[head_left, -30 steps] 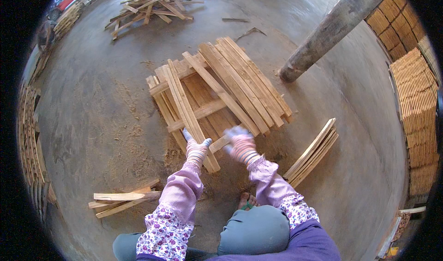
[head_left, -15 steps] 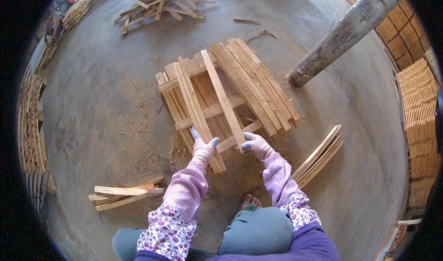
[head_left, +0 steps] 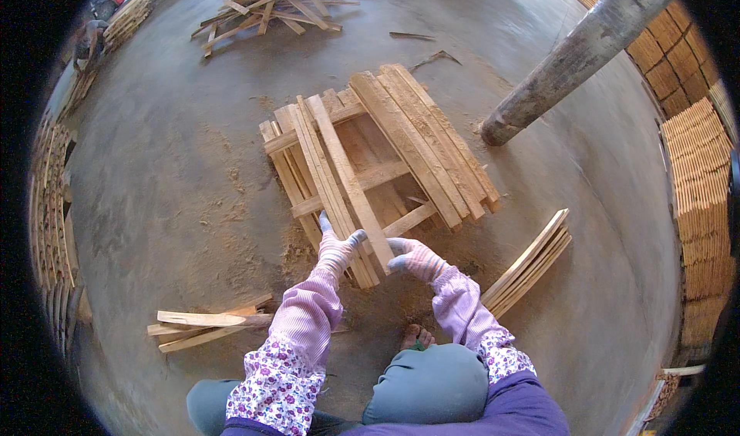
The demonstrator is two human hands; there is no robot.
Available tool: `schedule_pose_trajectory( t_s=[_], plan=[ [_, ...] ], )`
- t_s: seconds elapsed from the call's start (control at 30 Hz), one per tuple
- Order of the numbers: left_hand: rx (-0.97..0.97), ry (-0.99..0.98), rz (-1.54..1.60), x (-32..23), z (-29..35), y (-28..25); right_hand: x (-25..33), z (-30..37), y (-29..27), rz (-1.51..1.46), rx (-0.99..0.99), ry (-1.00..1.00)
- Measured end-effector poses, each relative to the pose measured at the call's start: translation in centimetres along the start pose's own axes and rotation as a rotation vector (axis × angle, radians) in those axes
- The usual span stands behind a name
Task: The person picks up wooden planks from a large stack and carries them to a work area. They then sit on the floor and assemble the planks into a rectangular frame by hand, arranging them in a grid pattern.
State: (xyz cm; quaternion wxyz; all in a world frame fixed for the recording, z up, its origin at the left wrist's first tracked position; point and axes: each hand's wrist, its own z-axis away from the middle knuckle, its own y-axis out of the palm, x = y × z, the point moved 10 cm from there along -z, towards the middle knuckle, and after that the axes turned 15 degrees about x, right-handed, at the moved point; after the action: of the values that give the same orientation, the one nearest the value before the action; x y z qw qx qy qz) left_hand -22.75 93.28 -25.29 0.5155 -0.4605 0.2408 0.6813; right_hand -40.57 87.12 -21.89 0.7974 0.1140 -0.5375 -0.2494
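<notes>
In front of me lies a low stack of wooden slats (head_left: 420, 139) set over crosspieces. My left hand (head_left: 337, 249), in a striped glove, is closed round the near ends of a narrow bundle of slats (head_left: 320, 170) on the stack's left part. A single wooden slat (head_left: 351, 182) lies just right of that bundle, almost against it. My right hand (head_left: 416, 259), gloved too, grips this slat's near end from the right. Between it and the slats on the right, a gap shows the crosspieces (head_left: 383, 176) and lower layer.
Loose slats (head_left: 528, 263) lie at the right and more offcuts (head_left: 208, 328) at the left. A jumbled slat pile (head_left: 270, 8) is at the far side. A metal post (head_left: 570, 58) rises behind the stack. Slat stacks (head_left: 697, 205) line the right; a person (head_left: 90, 41) bends far left.
My right hand has moved left with the single slat, bringing it from the middle of the gap to beside the bundle. My left hand has stayed nearly in place.
</notes>
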Motion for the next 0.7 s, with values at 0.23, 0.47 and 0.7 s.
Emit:
schedule_pose_trajectory(
  t_s=[0.23, 0.47, 0.7],
  plan=[
    [-0.208, 0.231, 0.030, -7.1, 0.5, -5.5, 0.4, 1.1, 5.4, 0.390, 0.068, -0.070],
    [-0.190, -0.039, 0.005, -2.4, 2.2, -25.4, 10.7, 3.5, -6.8, 1.483, -0.934, 0.309],
    [-0.226, -0.521, -0.903, 11.2, 14.4, -40.1, 9.5, 8.2, -14.3, 1.136, -0.819, 0.312]
  ],
)
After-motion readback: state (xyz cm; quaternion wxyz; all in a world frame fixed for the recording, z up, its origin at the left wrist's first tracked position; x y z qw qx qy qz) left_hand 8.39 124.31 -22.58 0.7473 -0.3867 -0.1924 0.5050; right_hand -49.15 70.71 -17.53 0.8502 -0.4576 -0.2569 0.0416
